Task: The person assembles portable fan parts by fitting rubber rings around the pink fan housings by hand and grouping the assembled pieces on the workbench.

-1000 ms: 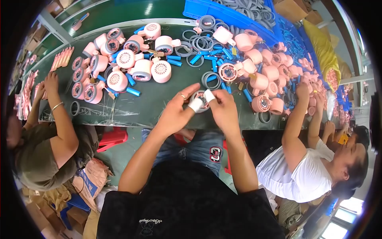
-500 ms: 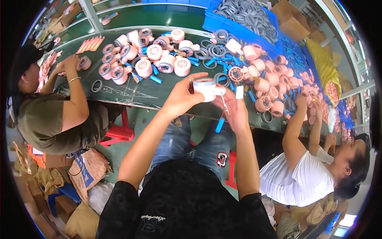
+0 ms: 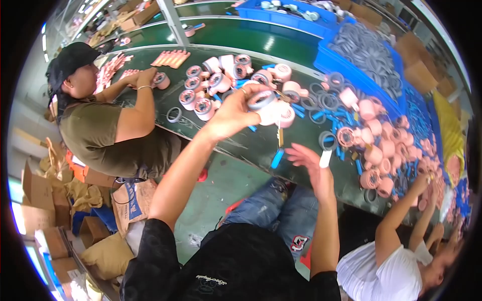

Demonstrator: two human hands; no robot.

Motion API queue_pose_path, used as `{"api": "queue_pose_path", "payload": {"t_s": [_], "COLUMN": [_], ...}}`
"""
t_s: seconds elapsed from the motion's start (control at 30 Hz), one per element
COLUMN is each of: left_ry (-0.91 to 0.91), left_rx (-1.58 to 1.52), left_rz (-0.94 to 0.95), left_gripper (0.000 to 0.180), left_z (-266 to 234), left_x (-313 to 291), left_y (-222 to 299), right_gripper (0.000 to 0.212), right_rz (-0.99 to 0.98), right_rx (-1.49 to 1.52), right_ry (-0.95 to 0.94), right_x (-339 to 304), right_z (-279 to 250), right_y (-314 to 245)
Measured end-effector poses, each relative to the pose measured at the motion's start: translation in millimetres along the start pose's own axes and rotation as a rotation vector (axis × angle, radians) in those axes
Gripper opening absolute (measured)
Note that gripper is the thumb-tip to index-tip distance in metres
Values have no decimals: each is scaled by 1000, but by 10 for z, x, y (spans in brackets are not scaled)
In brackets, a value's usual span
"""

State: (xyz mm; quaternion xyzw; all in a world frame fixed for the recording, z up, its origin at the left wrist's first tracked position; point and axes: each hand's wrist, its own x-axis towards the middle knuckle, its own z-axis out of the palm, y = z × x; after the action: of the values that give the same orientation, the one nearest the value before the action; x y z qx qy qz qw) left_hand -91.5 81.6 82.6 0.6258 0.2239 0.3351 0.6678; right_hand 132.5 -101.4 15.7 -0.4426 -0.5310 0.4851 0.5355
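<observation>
Raised over the table's pile, my left hand (image 3: 232, 116) is closed around a pink round fan housing (image 3: 268, 113) with a grey ring (image 3: 261, 101) on its upper end. From the housing hangs a small strip on wires, ending in a blue cylindrical battery (image 3: 277, 158). My right hand (image 3: 314, 170) is open beside the battery, apart from it, fingers spread and nothing in them. A white wrap (image 3: 325, 159) shows on one of its fingers. Behind the held piece lie more pink housings (image 3: 219, 82), some hidden by my left hand.
Loose grey rings (image 3: 329, 103), blue batteries and pink housings (image 3: 372, 155) cover the table's right side. A blue bin of grey rings (image 3: 364, 55) stands at the back. One co-worker (image 3: 95, 115) sits at left, another (image 3: 386, 266) at right, hands over parts.
My right hand has let go of the pink housing and opened. The left hand has carried the housing forward over the pile, battery dangling. The view has turned left.
</observation>
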Motion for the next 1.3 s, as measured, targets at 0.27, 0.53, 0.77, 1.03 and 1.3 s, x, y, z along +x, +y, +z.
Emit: {"api": "queue_pose_path", "payload": {"t_s": [0.27,0.53,0.77,1.03,1.3], "left_ry": [564,857,-29,202,-482], "left_rx": [796,1305,1947,1272,917], "left_rz": [118,-56,-289,201,529], "left_gripper": [74,85,20,39,33], "left_z": [-1528,-3113,-3584,-1475,1361], "left_x": [593,1303,1306,2418,2378], "left_y": [558,-246,-306,223,-95], "right_gripper": [32,22,22,22,21], "right_rz": [96,81,11,12,-86], "right_rx": [-31,-156,-216,-227,-139], "right_ry": [310,250,247,232,273], "right_x": [-182,-188,-135,-152,-339], "right_z": [-163,-163,-189,-294,-316], "right_y": [259,192,184,130,180]}}
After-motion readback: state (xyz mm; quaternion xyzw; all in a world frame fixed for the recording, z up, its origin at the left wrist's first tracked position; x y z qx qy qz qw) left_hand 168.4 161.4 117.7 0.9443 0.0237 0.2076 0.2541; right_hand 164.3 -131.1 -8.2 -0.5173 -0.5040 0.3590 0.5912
